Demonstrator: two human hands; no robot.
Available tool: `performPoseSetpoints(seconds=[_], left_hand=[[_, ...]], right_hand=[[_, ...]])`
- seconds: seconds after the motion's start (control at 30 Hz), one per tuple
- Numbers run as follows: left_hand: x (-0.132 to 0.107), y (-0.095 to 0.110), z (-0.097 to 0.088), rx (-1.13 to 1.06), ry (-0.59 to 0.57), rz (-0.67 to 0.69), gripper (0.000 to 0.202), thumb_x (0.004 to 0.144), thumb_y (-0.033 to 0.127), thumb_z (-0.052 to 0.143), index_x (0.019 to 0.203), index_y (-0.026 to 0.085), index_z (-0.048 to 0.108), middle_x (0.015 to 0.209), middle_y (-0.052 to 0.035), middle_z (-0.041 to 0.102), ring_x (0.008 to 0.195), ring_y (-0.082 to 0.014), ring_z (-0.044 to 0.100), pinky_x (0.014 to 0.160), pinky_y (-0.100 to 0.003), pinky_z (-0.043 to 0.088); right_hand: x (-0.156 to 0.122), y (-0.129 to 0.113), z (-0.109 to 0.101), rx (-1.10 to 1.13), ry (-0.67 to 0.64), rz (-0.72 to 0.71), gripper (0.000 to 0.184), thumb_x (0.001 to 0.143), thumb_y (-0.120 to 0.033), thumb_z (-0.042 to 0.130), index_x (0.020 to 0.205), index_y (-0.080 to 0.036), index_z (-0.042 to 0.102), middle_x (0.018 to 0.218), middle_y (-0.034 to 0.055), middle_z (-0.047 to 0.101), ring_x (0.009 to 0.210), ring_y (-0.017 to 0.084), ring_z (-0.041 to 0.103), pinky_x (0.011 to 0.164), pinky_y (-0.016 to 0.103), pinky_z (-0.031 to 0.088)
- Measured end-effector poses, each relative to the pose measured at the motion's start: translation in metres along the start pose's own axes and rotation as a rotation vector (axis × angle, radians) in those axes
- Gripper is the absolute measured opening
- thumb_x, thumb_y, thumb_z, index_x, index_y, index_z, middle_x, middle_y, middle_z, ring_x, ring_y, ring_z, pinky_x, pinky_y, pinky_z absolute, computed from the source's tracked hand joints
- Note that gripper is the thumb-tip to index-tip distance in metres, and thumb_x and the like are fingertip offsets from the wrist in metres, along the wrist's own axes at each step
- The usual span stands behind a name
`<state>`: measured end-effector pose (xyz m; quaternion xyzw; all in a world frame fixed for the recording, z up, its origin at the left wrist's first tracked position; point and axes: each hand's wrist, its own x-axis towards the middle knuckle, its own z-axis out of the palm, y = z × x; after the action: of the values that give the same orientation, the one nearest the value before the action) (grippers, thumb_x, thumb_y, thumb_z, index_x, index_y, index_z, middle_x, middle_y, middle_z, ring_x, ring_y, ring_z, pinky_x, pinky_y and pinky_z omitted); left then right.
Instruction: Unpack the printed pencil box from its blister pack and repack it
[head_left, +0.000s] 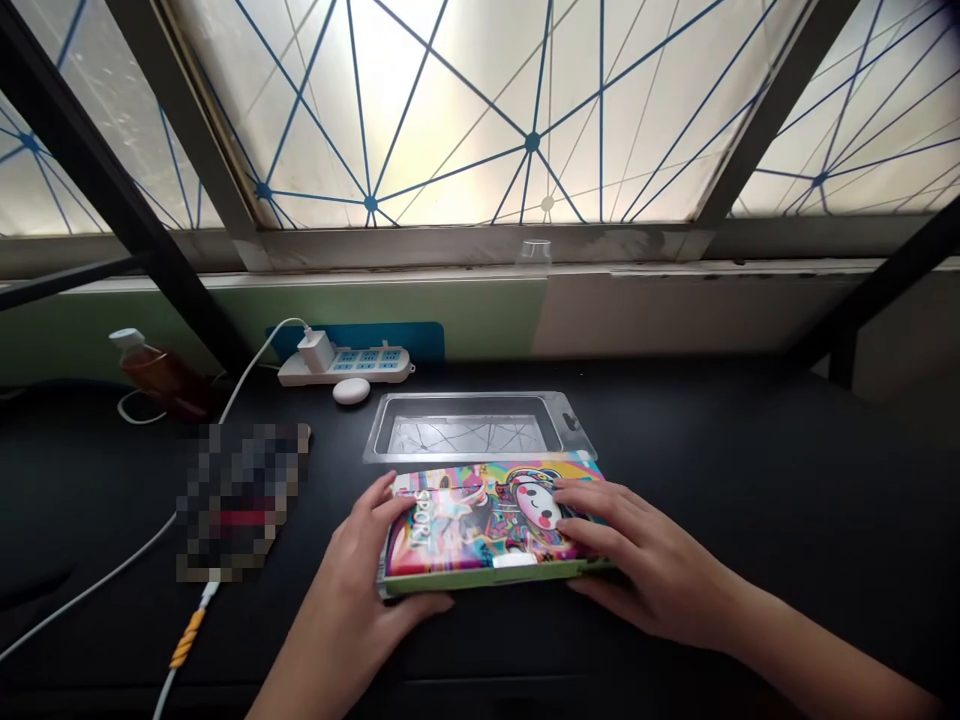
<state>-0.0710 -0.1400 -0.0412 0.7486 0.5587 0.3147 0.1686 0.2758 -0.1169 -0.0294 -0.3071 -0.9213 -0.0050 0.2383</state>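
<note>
A flat, brightly printed box (pixel 480 520) with a cartoon face lies on the black desk (pixel 750 480) in front of me. My left hand (pixel 360 590) grips its left end, with the thumb under the near edge and the fingers curled over the far corner. My right hand (pixel 637 550) lies over its right end, fingers stretched across the lid and thumb at the near edge. Just behind the box lies a clear plastic tray lid (pixel 472 428), flat on the desk.
A white power strip (pixel 352 365) with a plugged charger and a small white oval object (pixel 351 391) sit at the back. A bottle of brown liquid (pixel 161 375) lies at the left. A blurred-out device (pixel 236 495) with a white cable (pixel 97 580) rests left of the box.
</note>
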Motion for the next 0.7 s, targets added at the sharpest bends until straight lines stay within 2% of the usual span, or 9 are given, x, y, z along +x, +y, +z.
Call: performPoseSetpoints(seconds=[0.13, 0.23, 0.3, 0.4, 0.5, 0.6, 0.63, 0.7], left_hand=[[0.004, 0.001, -0.005, -0.032, -0.067, -0.025, 0.077, 0.076, 0.042, 0.082, 0.144, 0.038, 0.047, 0.141, -0.009, 0.059, 0.131, -0.0385, 0.055, 0.107, -0.058, 0.048], [0.004, 0.001, -0.003, -0.063, -0.046, -0.079, 0.088, 0.075, 0.039, 0.083, 0.152, 0.04, 0.039, 0.137, -0.0095, 0.057, 0.127, -0.0361, 0.057, 0.106, -0.055, 0.048], [0.003, 0.001, 0.0, -0.083, -0.035, -0.107, 0.097, 0.075, 0.038, 0.084, 0.156, 0.041, 0.031, 0.134, -0.0098, 0.056, 0.126, -0.0349, 0.056, 0.106, -0.055, 0.049], [0.001, 0.0, 0.002, -0.105, -0.048, -0.119, 0.105, 0.075, 0.039, 0.084, 0.159, 0.043, 0.022, 0.133, -0.009, 0.053, 0.126, -0.0337, 0.056, 0.107, -0.054, 0.047], [0.001, -0.001, 0.002, -0.111, -0.053, -0.14, 0.11, 0.075, 0.04, 0.083, 0.16, 0.043, 0.014, 0.136, -0.0091, 0.05, 0.127, -0.0328, 0.057, 0.106, -0.053, 0.047], [0.0, 0.0, 0.001, -0.099, -0.049, -0.154, 0.11, 0.077, 0.043, 0.08, 0.161, 0.041, 0.01, 0.137, -0.0098, 0.051, 0.127, -0.0334, 0.057, 0.105, -0.052, 0.048], [0.0, 0.001, 0.0, -0.092, -0.051, -0.152, 0.107, 0.078, 0.045, 0.079, 0.161, 0.04, 0.012, 0.137, -0.01, 0.052, 0.128, -0.034, 0.056, 0.105, -0.053, 0.047], [0.0, 0.004, -0.003, -0.086, -0.06, -0.129, 0.094, 0.082, 0.05, 0.075, 0.159, 0.037, 0.023, 0.136, -0.0106, 0.054, 0.129, -0.0349, 0.054, 0.106, -0.053, 0.046]], right_hand=[[-0.002, 0.007, 0.0, 0.07, -0.018, 0.141, 0.06, 0.085, -0.043, 0.074, 0.139, -0.025, 0.053, 0.145, 0.0163, 0.058, 0.136, 0.034, 0.053, 0.112, 0.052, 0.044], [-0.006, 0.014, -0.002, 0.139, -0.01, 0.22, 0.063, 0.083, -0.048, 0.076, 0.138, -0.026, 0.056, 0.143, 0.0144, 0.061, 0.133, 0.032, 0.056, 0.109, 0.047, 0.048], [-0.007, 0.018, -0.004, 0.207, 0.01, 0.278, 0.057, 0.086, -0.052, 0.072, 0.136, -0.027, 0.061, 0.139, 0.0129, 0.064, 0.128, 0.032, 0.06, 0.105, 0.044, 0.052], [0.002, 0.024, -0.007, 0.325, 0.079, 0.46, 0.046, 0.094, -0.06, 0.055, 0.12, -0.026, 0.071, 0.115, 0.0097, 0.076, 0.104, 0.03, 0.072, 0.088, 0.039, 0.059], [0.015, 0.03, -0.009, 0.403, 0.147, 0.675, 0.055, 0.098, -0.066, 0.041, 0.091, -0.024, 0.076, 0.083, 0.0063, 0.076, 0.078, 0.026, 0.072, 0.069, 0.034, 0.058], [0.019, 0.032, -0.01, 0.437, 0.208, 0.735, 0.064, 0.097, -0.07, 0.037, 0.072, -0.023, 0.071, 0.075, 0.0065, 0.073, 0.075, 0.026, 0.07, 0.069, 0.035, 0.057], [0.017, 0.033, -0.01, 0.443, 0.208, 0.731, 0.064, 0.096, -0.071, 0.037, 0.073, -0.022, 0.072, 0.077, 0.0071, 0.073, 0.076, 0.026, 0.07, 0.071, 0.036, 0.058], [0.009, 0.032, -0.012, 0.45, 0.16, 0.701, 0.063, 0.096, -0.07, 0.037, 0.089, -0.022, 0.077, 0.089, 0.0087, 0.076, 0.084, 0.028, 0.071, 0.077, 0.038, 0.058]])
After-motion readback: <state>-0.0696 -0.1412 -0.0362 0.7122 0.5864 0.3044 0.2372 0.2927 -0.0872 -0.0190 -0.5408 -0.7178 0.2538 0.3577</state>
